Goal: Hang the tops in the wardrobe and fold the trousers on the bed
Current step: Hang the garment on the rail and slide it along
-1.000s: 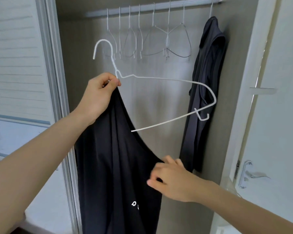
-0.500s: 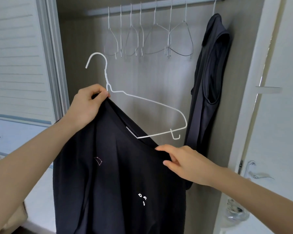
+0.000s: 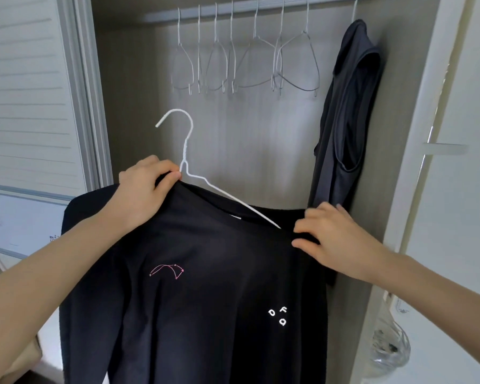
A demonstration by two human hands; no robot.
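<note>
Pinching black top (image 3: pixel 205 286) at collar — left hand (image 3: pixel 142 195) with hanger (image 3: pixel 189 164) neck, right hand (image 3: pixel 333 236) fingers on shoulder.

a pale louvred sliding door with a grey frame (image 3: pixel 25 106) stands at the left. below it sits a white panel with blue cartoon drawing (image 3: pixel 14 225). a white door with a silver lever handle (image 3: pixel 460 189) stands at the right, a crumpled clear plastic bag (image 3: pixel 388 347) low beside it.

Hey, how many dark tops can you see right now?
2. One black top is in front, half on a white hanger, held by both hands. One dark sleeveless top hangs from the rail at the wardrobe's right end. None seem hidden.
</note>
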